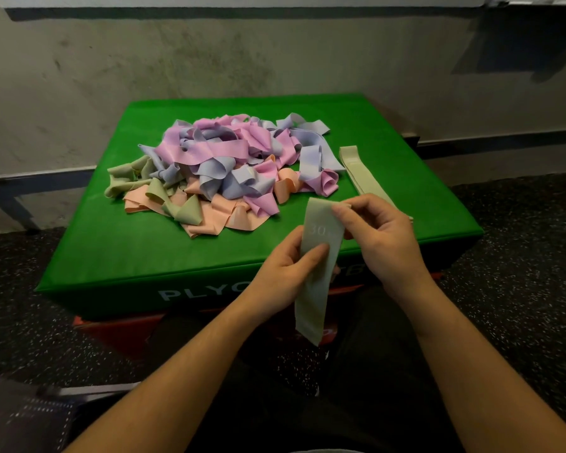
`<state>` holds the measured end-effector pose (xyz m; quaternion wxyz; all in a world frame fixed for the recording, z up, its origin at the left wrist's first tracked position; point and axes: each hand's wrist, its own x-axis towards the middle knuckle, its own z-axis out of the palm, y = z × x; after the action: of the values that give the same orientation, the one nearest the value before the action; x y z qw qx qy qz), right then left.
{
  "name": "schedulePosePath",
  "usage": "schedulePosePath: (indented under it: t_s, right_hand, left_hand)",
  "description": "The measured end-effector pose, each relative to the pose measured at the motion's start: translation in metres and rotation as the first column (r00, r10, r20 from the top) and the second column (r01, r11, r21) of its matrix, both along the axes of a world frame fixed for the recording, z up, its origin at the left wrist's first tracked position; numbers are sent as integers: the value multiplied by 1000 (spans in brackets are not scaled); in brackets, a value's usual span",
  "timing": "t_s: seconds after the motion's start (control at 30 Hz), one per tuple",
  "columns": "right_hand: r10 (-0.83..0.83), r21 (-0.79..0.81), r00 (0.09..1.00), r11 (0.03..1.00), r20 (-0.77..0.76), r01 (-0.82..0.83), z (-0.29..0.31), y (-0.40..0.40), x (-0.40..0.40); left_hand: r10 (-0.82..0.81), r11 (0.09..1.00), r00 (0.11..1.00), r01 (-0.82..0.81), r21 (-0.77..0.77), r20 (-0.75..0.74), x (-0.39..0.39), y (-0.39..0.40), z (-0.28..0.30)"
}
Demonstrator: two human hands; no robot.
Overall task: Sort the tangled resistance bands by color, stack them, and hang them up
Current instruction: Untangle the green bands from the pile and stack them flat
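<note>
Band (317, 273), pale green, is hanging between both hands: left hand (285, 273) pinching its middle, right hand (376, 237) pinching its top; tangled pile (223, 168) is lying beyond them.

A green plyo box (118, 243) carries a tangled pile of bands (223, 168) and, right of it, flat green bands (361, 170).
</note>
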<state>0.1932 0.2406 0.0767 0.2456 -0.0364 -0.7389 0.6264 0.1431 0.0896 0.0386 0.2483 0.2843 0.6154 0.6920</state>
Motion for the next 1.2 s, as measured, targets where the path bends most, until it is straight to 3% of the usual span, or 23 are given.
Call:
schedulePosePath:
  t_s: [0.13, 0.23, 0.37, 0.5, 0.7, 0.87, 0.97, 1.1, 1.2]
  right_hand:
    - [-14, -224, 996, 974, 94, 35, -4, -3, -8]
    - [102, -320, 978, 947, 182, -39, -14, -8, -10]
    - [230, -179, 921, 967, 314, -180, -37, -3, -4]
    - [176, -1, 881, 981, 439, -195, -54, 9, -1]
    - [129, 38, 898, 986, 420, -159, -61, 21, -1]
    - [208, -40, 887, 977, 413, -211, -67, 38, 0]
    - [162, -70, 922, 987, 351, -146, -72, 47, -1]
    - [32, -4, 959, 999, 282, -32, -79, 59, -1]
    - [29, -30, 966, 999, 256, -22, -80, 72, -4]
  left_hand:
    - [13, 1000, 999, -14, 25, 44, -2, 4, 3]
    - [87, 986, 968, -117, 117, 235, -9, 12, 5]
    - [140, 933, 907, -255, 254, 398, -27, 16, 11]
    - [122, 888, 876, -307, 342, 467, -44, 13, 21]
    - [228, 824, 781, -473, 312, 582, -65, 18, 24]
    - [260, 772, 698, -565, 290, 668, -83, 26, 24]
    - [278, 746, 661, -606, 278, 697, -97, 31, 24]
    - [365, 778, 672, -601, 186, 645, -116, 45, 21]
    - [414, 809, 705, -576, 123, 576, -126, 60, 22]
